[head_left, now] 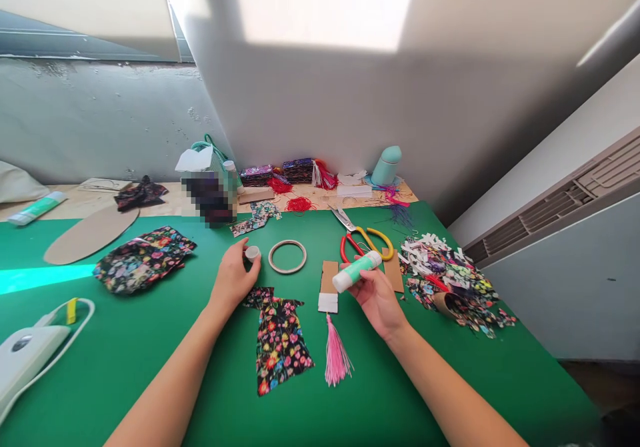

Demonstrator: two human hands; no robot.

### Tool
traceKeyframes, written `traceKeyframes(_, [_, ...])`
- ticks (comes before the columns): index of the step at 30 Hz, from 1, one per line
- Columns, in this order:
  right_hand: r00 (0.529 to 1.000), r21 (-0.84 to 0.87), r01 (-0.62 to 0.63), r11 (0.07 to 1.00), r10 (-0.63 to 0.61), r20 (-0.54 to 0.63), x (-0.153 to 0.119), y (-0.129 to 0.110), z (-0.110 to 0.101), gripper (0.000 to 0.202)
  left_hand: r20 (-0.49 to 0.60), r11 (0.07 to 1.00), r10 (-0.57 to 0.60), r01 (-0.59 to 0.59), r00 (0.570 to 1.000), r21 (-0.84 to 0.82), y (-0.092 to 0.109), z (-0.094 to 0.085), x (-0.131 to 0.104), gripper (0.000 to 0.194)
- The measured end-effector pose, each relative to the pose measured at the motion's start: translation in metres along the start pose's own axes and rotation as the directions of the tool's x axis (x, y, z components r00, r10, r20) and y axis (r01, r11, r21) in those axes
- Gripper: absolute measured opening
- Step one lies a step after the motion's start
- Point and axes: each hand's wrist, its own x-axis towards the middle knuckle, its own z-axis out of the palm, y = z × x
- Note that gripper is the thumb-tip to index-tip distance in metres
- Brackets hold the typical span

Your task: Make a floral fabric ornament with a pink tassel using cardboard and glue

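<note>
1. Closed lightly around the glue stick (357, 272), right hand (383, 304) has fingers under the barrel and thumb against its side. Both ends stick out, probably so neither gets covered; I can't tell which one has the glue.
2. With my left hand (231, 275) I pinch the cap (253, 253) between thumb and fingertips, open only its width. Holding it by the edge likely keeps it from rolling. Whether it touches the mat (230, 394) is unclear.
3. Between my grips, the ring (287, 271) lies flat just beside the cap.
4. Just left of the glue stick is the card (329, 284), its pink tassel (338, 357) pointing towards me, perhaps so the strands stay off the card.
5. Nearer me than the cap, the floral cloth (283, 344) is spread flat, which seems to keep its shape easy to see.
6. Beyond my right grip sit the scissors (380, 242), blades pointing away; the scraps (450, 280) are heaped to its right, seemingly out of my way.
</note>
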Motion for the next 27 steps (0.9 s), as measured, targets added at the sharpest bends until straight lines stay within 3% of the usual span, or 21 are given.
traceKeyframes(5, [0.992, 0.057, -0.125, 0.991, 0.127, -0.030, 0.004, -0.007, -0.001, 0.022, -0.121, 0.983, 0.081, -0.059, 0.989, 0.172, 0.023, -0.011, -0.007, 0.055])
traceKeyframes(7, [0.988, 0.062, -0.143, 0.988, 0.146, -0.043, 0.005, -0.008, -0.002, 0.019, -0.144, 0.987, 0.121, -0.104, 0.982, 0.120, 0.038, -0.014, -0.012, 0.050])
traceKeyframes(10, [0.988, 0.062, -0.152, 0.986, 0.154, -0.024, 0.005, -0.008, -0.002, 0.016, 0.019, 0.939, 0.119, -0.106, 0.993, -0.326, 0.063, -0.012, -0.023, 0.038])
traceKeyframes(14, [0.997, -0.017, -0.078, 0.997, 0.079, 0.027, 0.005, -0.002, 0.000, 0.025, 0.235, 0.846, 0.233, -0.077, 0.944, -0.528, 0.094, -0.006, -0.039, 0.031])
traceKeyframes(20, [0.976, -0.147, 0.044, 0.988, -0.011, 0.216, 0.005, 0.005, 0.004, 0.045, 0.460, 0.676, 0.272, 0.172, 0.845, -0.716, 0.127, 0.002, -0.050, 0.028])
traceKeyframes(27, [0.946, -0.161, 0.120, 0.980, -0.063, 0.318, 0.006, 0.001, 0.002, 0.038, 0.619, 0.372, 0.131, 0.540, 0.774, -0.755, 0.132, 0.010, -0.046, 0.040])
